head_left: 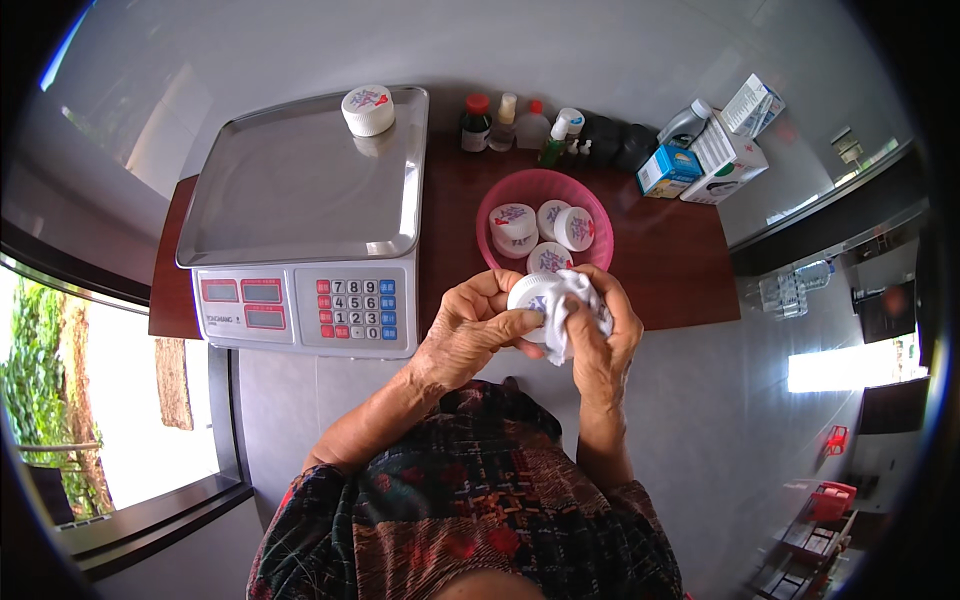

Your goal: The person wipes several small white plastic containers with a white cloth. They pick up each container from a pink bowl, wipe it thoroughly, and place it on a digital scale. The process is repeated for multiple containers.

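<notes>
Between my two hands is a round white jar (527, 290) with a ribbed rim and a printed top. My left hand (467, 325) grips its left side, thumb across the printed face. A white cloth (588, 297) is bunched in my right hand (607, 335) and pressed against the jar's right side. Just beyond my hands stands a pink plastic basket (487, 190) holding several similar white jars (514, 221). One more white jar (368, 110) sits upright on the steel pan at the far left.
A weighing scale (365, 305) with a steel pan (290, 185) fills the left of the dark red-brown table (660, 285). Small bottles (476, 123) line the wall behind the basket. A blue box (669, 172) and a white box (722, 160) stand at the back right.
</notes>
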`<action>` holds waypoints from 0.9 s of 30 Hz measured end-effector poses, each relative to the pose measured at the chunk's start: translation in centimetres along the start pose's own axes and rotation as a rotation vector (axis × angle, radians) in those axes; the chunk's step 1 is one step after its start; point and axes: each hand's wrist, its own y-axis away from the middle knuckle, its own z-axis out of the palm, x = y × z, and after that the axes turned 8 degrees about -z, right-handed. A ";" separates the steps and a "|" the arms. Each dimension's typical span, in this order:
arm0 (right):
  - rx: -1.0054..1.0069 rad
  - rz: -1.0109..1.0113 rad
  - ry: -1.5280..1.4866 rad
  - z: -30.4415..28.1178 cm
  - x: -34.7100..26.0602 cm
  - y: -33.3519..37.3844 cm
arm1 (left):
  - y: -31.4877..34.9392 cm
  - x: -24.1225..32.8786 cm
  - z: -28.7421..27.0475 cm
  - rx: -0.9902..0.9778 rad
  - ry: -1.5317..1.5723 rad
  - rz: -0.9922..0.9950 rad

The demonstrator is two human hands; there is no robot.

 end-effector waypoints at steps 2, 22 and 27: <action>0.066 0.079 -0.069 0.0 0.8 0.3 | -0.2 -0.7 0.3 -0.021 0.043 0.070; -0.113 0.017 -0.030 -0.2 -0.5 0.0 | 2.0 0.7 0.8 -0.019 -0.399 0.163; 0.061 0.340 -0.722 0.1 1.6 0.1 | 2.1 -0.1 0.8 0.025 -0.284 0.150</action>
